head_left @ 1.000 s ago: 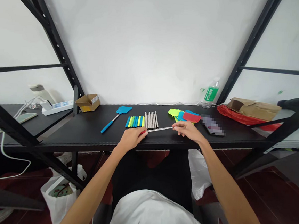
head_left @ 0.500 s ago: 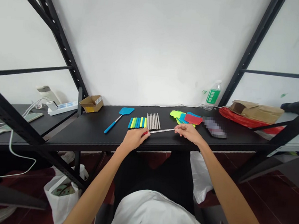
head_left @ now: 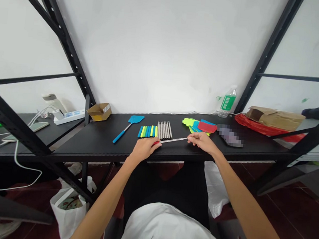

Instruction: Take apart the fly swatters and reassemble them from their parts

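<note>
My left hand [head_left: 143, 148] is closed around a red handle [head_left: 155, 143] near the front edge of the black table [head_left: 96, 142]. A thin metal rod [head_left: 173, 139] runs out of that handle to the right. My right hand [head_left: 203, 141] pinches the rod's far end. Just behind lie a row of several green and blue handles [head_left: 148, 131] and a row of several bare metal rods [head_left: 165, 130]. A pile of flat swatter heads in green, blue and red [head_left: 199, 125] lies beyond my right hand. One finished blue swatter [head_left: 128, 127] rests to the left.
A phone [head_left: 229, 136] lies right of the heads, a water bottle [head_left: 227, 101] stands by the wall. A small cardboard box [head_left: 100, 111] sits at the back left, brown paper on red plastic [head_left: 271, 120] at the right. Black shelf struts cross both sides. White bags [head_left: 66, 204] lie under the table.
Both hands keep their hold on the handle and rod, almost still. The view has shifted slightly.
</note>
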Action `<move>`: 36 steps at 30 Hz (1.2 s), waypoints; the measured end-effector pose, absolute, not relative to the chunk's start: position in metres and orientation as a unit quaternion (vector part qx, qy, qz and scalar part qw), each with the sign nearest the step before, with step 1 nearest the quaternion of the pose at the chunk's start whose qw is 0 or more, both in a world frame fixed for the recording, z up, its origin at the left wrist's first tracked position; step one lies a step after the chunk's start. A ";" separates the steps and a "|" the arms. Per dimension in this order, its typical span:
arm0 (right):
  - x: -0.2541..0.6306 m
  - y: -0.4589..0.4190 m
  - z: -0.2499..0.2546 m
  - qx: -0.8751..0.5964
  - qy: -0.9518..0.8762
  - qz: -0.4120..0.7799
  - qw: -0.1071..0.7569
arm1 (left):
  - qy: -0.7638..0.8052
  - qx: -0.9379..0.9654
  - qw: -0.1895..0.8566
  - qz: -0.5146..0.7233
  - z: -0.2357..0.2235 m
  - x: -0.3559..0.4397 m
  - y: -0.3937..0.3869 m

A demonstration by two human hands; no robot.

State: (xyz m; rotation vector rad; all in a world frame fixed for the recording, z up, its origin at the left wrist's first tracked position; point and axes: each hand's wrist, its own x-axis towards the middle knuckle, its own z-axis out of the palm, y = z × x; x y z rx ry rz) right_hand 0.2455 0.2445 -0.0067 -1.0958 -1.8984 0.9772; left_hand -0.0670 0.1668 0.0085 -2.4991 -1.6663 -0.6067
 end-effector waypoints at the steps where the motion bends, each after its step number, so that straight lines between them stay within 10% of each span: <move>1: 0.245 0.244 -0.006 -0.425 -0.739 0.377 0.361 | -0.544 -0.815 0.038 -0.197 0.009 -0.067 0.167; 36: 0.244 0.245 -0.008 -0.376 -0.777 0.371 0.342 | -0.532 -0.824 0.035 -0.194 0.011 -0.066 0.166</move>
